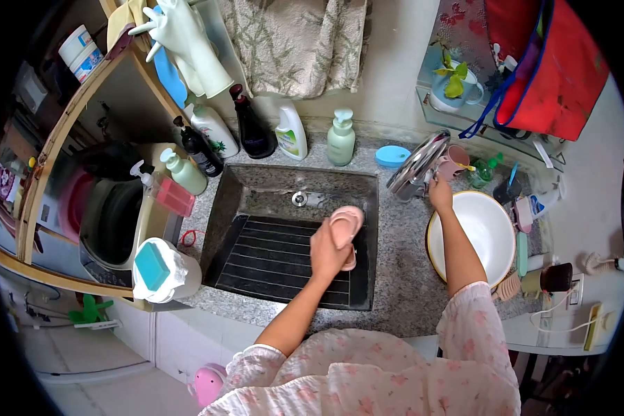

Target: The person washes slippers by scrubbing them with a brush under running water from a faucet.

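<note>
My left hand [328,253] is closed around a pair of small pink sandals [347,225], held over the right side of the dark stone sink [218,229]. One sandal shows above my fingers; the other is partly hidden below them. A black ribbed mat [270,256] covers the sink floor under the hand. On the counter to the right, my right hand [439,193] grips the lever of the chrome faucet [420,166]. No water stream can be made out.
A white basin [489,239] with a yellow rim sits under my right forearm. Behind the sink stand several bottles, including a green pump bottle [340,139], beside a blue soap dish [392,156]. A white bin [166,277] stands left of the sink.
</note>
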Demonstrator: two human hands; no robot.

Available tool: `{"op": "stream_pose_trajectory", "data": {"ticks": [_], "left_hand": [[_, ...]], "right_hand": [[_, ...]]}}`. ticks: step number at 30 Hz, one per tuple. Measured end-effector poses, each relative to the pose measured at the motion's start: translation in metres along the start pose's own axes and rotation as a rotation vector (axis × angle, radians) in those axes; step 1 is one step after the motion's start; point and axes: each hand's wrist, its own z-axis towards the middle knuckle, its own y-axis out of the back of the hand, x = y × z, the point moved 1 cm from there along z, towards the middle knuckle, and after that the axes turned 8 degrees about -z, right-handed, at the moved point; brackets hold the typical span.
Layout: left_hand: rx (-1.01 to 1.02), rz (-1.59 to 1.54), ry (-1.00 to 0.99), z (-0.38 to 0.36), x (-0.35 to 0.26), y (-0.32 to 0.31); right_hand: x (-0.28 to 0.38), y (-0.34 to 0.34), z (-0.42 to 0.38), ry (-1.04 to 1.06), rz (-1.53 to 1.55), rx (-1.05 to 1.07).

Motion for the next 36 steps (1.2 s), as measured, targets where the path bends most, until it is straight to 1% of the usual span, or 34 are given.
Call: {"op": "stream_pose_trajectory", "data": {"ticks": [2, 5, 8, 10, 17, 23, 25, 29, 32, 34, 36], "left_hand": [[0.038, -0.050, 0.003, 0.004, -0.017, -0.010], [0.026, -0.078, -0.008, 0.008, -0.029, -0.014], [0.011, -0.079, -0.010, 0.009, -0.031, -0.012], [-0.013, -0.062, -0.034, 0.008, -0.032, -0.012], [-0.027, -0.079, 0.004, 0.006, -0.036, -0.010], [-0.012, -0.073, 0.019, 0.004, -0.023, -0.015], [0.030, -0.066, 0.050, 0.001, -0.015, -0.015], [-0.009, -0.043, 0.050, -0.009, -0.003, -0.012], [-0.017, -0.041, 0.047, -0.011, 0.006, -0.013], [0.011, -0.025, 0.060, -0.012, 0.010, -0.013], [0.005, -0.009, 0.068, -0.014, 0.015, -0.011]], "right_hand": [[-0.002, 0.000, 0.001, 0.010, -0.038, 0.003], [-0.002, 0.000, 0.000, 0.001, -0.032, -0.002], [-0.005, -0.004, -0.001, -0.024, -0.021, 0.026], [-0.009, -0.010, 0.000, -0.091, -0.003, 0.024], [-0.008, -0.009, -0.004, -0.104, 0.077, 0.013], [-0.005, -0.006, -0.006, -0.114, 0.086, 0.026], [-0.003, -0.004, -0.008, -0.105, 0.083, 0.001], [0.000, -0.003, -0.010, -0.126, 0.054, -0.015], [0.003, -0.001, -0.011, -0.105, 0.031, -0.025], [0.008, 0.004, -0.011, 0.020, -0.006, -0.068], [0.014, 0.010, -0.010, 0.017, -0.048, -0.046]]}}
